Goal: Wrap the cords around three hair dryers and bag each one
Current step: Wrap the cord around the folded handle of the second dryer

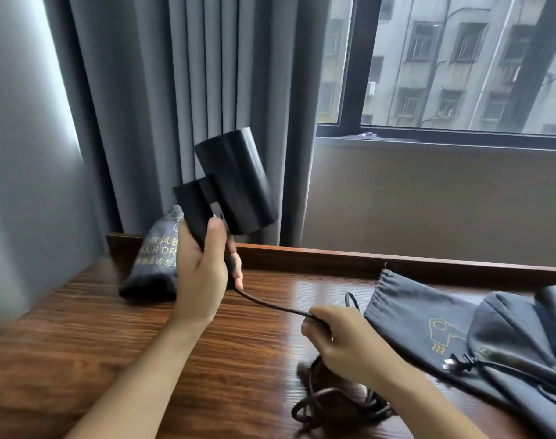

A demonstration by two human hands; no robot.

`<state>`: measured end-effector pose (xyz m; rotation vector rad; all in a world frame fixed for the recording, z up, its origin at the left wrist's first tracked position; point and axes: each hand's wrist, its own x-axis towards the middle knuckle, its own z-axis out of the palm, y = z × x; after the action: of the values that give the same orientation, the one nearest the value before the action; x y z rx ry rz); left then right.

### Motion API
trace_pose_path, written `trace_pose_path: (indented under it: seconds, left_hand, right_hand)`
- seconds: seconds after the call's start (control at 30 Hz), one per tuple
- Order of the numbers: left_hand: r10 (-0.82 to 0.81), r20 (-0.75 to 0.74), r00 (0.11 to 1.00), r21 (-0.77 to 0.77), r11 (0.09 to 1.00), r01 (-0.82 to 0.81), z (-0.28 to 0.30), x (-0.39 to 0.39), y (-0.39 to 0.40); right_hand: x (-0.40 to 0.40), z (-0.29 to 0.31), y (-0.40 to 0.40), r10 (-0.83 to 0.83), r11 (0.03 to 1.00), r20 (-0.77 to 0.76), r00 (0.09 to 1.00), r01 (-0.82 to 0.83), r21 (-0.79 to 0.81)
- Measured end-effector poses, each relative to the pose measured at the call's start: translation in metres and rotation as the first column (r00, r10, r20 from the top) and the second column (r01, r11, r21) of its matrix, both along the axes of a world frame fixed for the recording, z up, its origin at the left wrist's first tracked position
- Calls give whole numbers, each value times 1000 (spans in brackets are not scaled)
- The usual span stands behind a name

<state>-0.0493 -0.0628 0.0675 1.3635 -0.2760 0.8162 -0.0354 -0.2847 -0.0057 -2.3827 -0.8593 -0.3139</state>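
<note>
My left hand (203, 267) grips the handle of a black hair dryer (235, 182), held upright above the wooden table (111, 327) with its barrel pointing up and away. Its black cord (270, 304) runs from the handle base down to my right hand (343, 340), which pinches it. Loose coils of the cord (336, 403) lie on the table under my right wrist. A filled dark grey bag (153, 264) printed "HAIR DR..." stands at the back left. Two flat grey bags (428, 321) lie at the right, and another dryer (555, 299) with its plug (451, 364) rests on them.
A raised wooden rim (333, 258) runs along the table's back edge. Grey curtains (175, 90) hang behind it, with a window (460, 64) at the upper right. A pale wall (23, 185) closes the left side.
</note>
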Motion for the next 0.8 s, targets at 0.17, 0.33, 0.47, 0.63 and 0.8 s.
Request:
trace_pose_path:
  seconds: [0.17, 0.33, 0.47, 0.63, 0.8]
  left_hand:
    - [-35, -47, 998, 126, 991, 41, -16, 8, 13]
    - [-96, -199, 975, 303, 940, 154, -46, 17, 4]
    - [-223, -287, 932, 311, 898, 311, -48, 15, 0]
    - [-432, -287, 855, 185, 851, 492, -38, 11, 3]
    - [-316, -375, 872, 343, 826, 447, -35, 8, 7]
  right_hand:
    - [2, 13, 6, 41, 976, 169, 985, -75, 202]
    - [1, 56, 19, -37, 999, 518, 854, 11, 53]
    - [13, 99, 8, -226, 969, 667, 710, 236, 77]
    - [28, 115, -5, -344, 911, 667, 661, 406, 68]
    - [38, 126, -8, -145, 989, 509, 849, 125, 72]
